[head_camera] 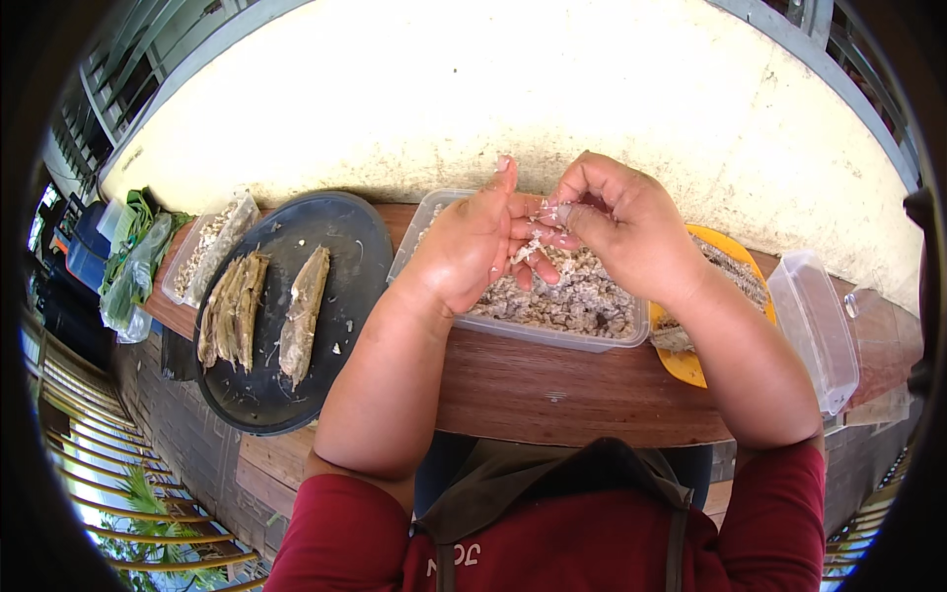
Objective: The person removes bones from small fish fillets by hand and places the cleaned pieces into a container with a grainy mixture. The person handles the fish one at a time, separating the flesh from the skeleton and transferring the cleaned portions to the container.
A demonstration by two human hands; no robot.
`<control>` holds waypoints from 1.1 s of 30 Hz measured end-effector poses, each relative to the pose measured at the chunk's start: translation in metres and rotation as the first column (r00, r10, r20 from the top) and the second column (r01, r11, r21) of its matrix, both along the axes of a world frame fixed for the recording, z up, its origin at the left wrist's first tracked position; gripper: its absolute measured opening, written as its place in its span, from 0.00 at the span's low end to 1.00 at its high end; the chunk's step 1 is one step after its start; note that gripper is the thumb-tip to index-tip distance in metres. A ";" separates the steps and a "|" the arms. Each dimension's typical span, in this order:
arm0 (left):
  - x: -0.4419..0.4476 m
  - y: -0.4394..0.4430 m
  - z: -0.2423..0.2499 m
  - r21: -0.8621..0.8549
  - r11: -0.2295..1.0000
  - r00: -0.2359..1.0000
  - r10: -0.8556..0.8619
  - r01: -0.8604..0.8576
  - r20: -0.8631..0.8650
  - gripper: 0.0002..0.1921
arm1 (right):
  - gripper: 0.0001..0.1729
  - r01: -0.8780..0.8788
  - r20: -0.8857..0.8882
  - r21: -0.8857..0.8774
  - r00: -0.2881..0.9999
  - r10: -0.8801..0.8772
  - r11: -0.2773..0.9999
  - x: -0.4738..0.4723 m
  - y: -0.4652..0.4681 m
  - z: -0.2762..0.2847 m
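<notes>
My left hand (473, 240) is palm up with its fingers spread, and small pale fish flakes (528, 247) rest on them. Above those fingers, my right hand (629, 222) pinches thin whitish strands between thumb and fingertips; whether they are bone or flesh I cannot tell. Both hands are over a clear plastic container (547, 340) of greyish flaked fish (566, 300). My left hand and forearm hide part of it. To the left, a black oval tray (344, 237) bears a single fish piece (304, 318) and a row of several fish pieces (235, 311).
At right, a yellow plate (684, 370) carries fish backbones (729, 270), partly behind my right forearm. Beyond are a clear plastic tub (810, 325) and a drinking glass (865, 296). Another container of flakes (211, 248) stands far left, near bagged green leaves (133, 296). A wall (473, 111) backs the wooden table (577, 399).
</notes>
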State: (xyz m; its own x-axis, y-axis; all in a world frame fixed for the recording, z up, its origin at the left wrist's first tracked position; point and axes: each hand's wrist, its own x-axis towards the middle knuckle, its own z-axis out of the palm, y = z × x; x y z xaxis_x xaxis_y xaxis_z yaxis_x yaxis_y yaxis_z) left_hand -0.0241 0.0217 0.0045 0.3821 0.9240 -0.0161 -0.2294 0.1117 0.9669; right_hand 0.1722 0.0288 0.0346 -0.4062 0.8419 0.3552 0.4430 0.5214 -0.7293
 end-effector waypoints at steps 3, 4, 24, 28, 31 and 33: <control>-0.001 0.000 0.000 0.029 1.000 1.000 0.004 -0.004 -0.001 0.41 | 0.04 0.038 0.001 -0.007 0.999 -0.038 0.999 0.004 0.000 0.004; -0.001 0.000 0.000 0.040 0.999 1.000 0.010 -0.010 -0.001 0.41 | 0.04 0.041 -0.019 -0.012 0.999 -0.041 0.999 0.006 0.000 0.005; -0.005 0.002 -0.009 0.134 0.991 0.997 -0.033 0.023 0.069 0.39 | 0.04 0.028 0.051 0.097 0.998 -0.033 0.995 -0.006 0.003 -0.011; -0.004 0.002 -0.009 0.133 0.991 0.999 -0.023 0.017 0.045 0.39 | 0.04 -0.003 0.067 0.106 0.998 -0.005 0.994 -0.005 0.004 -0.014; -0.003 0.002 -0.007 0.130 0.991 1.000 -0.014 0.011 0.027 0.38 | 0.04 0.007 0.117 0.160 0.993 -0.026 0.987 -0.005 0.004 -0.015; -0.003 0.001 -0.006 0.131 0.991 0.999 -0.023 0.019 0.034 0.37 | 0.05 0.004 0.051 0.056 0.999 -0.006 0.998 -0.005 0.005 -0.014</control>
